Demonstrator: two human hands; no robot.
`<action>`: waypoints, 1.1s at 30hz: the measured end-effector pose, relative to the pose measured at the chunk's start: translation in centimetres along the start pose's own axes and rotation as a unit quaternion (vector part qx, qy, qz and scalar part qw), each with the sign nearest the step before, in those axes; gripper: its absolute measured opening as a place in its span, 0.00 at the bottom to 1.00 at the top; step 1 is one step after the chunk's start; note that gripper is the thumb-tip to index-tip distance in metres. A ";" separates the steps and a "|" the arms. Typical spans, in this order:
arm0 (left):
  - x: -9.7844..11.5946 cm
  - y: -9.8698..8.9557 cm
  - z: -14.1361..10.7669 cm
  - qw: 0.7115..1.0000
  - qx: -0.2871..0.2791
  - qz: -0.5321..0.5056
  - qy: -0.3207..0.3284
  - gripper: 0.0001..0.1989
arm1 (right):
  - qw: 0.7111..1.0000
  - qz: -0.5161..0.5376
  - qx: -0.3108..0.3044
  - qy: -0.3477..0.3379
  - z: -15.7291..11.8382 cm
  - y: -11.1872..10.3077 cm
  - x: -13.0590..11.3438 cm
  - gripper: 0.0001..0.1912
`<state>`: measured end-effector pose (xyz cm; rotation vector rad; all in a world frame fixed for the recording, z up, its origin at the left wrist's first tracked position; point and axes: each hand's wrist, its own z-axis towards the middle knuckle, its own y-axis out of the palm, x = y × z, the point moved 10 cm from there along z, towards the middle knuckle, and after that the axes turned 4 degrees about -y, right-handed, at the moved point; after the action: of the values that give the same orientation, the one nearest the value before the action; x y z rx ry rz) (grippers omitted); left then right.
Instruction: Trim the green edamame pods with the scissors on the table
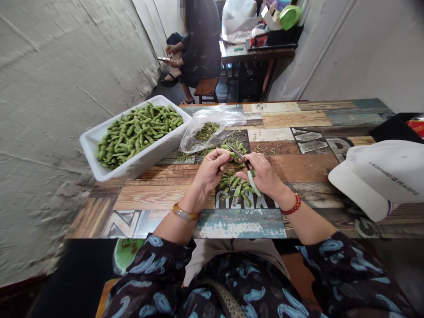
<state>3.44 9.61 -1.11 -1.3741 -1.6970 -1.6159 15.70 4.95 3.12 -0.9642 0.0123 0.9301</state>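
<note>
My right hand is wrapped round a pair of scissors with pale green handles, its dark blades pointing up and left. Close beside the blades, my left hand pinches a green soybean pod, mostly hidden by the fingers. Under and around both hands lies a loose pile of soybean pods on the table. A white plastic tub heaped with more pods stands at the left. Just behind my left hand, a clear plastic bag lies open with small green trimmings in it.
The patchwork-patterned table has scattered trimmings. A white cap lies at the right, near a dark item with red on it. A person sits on a wooden stool beyond, holding a phone. Behind stands a cluttered second table.
</note>
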 end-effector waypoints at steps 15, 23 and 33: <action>4.7 -4.9 0.5 0.996 0.071 -0.030 0.031 0.13 | 0.998 0.029 0.030 0.055 0.0 -1.7 1.3 0.18; 6.1 -5.0 0.7 0.842 0.128 0.499 0.159 0.05 | 0.999 0.013 0.032 0.033 -0.1 -1.5 1.2 0.19; 4.4 -3.5 1.3 0.812 0.080 0.556 0.157 0.01 | 0.999 0.021 0.021 0.036 -0.1 -0.9 1.5 0.21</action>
<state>-0.93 12.99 0.48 -1.4492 -0.5366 -0.8789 17.33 5.66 3.11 -0.9605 0.1136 0.9295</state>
